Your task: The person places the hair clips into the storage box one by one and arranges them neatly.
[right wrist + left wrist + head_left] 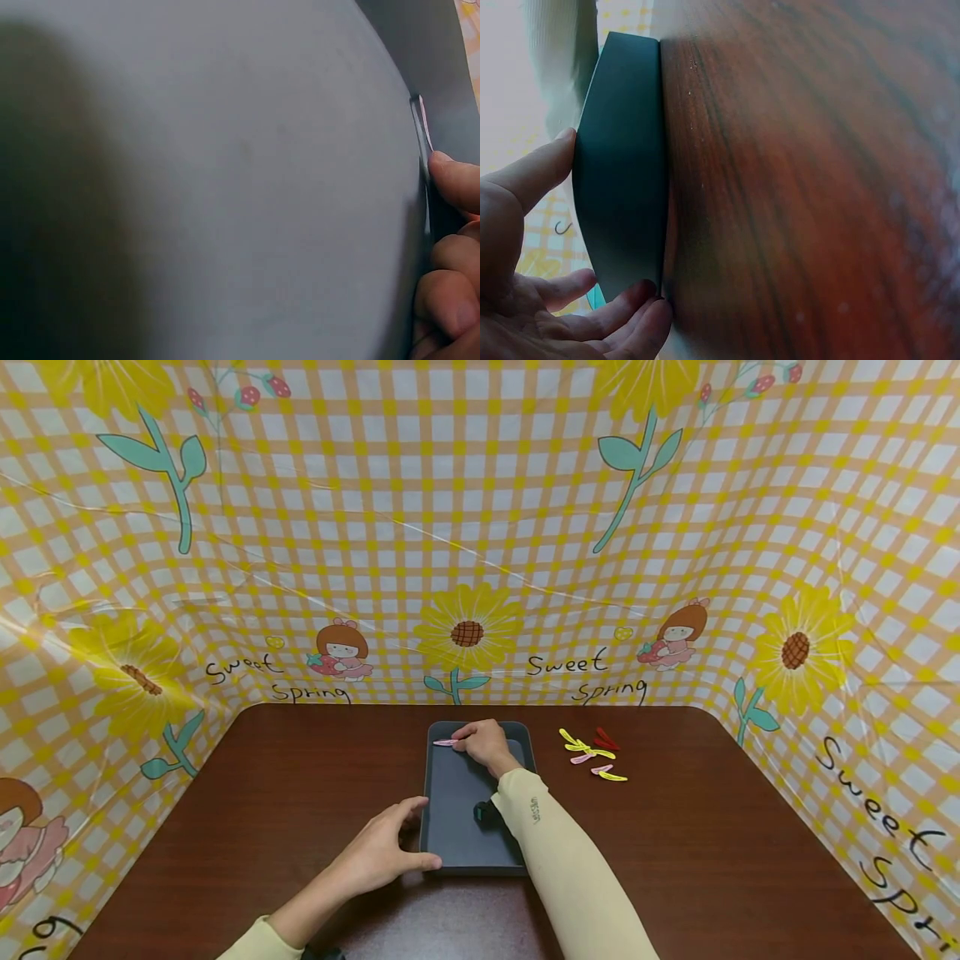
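A dark grey rectangular tray [454,814] lies lengthwise on the table. Inside its far end my right hand [486,747] pinches a pink hair clip [444,742], which points left along the far wall. The right wrist view shows the clip [423,124] standing on its narrow edge at my thumb, its other end hidden by the fingers. My left hand [382,852] spans the tray's near left corner, fingers spread. In the left wrist view the thumb touches the rim of the tray [622,165] and the fingertips rest low at its side.
Right of the tray lie several loose hair clips: yellow ones [577,747], pink ones [581,759] and red ones [607,740]. The brown wooden table [697,827] is enclosed behind and at the sides by a checked, flower-printed cloth [480,543].
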The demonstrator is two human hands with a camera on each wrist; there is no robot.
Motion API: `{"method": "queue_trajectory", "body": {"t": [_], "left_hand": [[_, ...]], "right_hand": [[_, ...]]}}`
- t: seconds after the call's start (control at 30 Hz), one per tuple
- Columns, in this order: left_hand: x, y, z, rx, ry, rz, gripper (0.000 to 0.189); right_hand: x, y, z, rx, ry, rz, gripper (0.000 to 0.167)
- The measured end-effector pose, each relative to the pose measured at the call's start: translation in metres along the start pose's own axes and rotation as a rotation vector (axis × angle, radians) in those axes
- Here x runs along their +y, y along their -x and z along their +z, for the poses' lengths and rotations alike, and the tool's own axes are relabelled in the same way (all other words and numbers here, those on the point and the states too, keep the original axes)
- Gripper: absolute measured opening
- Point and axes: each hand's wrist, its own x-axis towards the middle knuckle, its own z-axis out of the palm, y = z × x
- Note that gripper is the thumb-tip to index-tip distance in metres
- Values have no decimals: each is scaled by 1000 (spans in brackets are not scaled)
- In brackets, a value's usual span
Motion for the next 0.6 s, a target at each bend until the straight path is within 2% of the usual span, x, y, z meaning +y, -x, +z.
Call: {"method": "queue_trajectory", "body": {"t": [0.6], "left_hand": [[1,1,0,1,2,2,88]], "right_hand": [[-3,4,-2,-17,34,-19,13]]}}
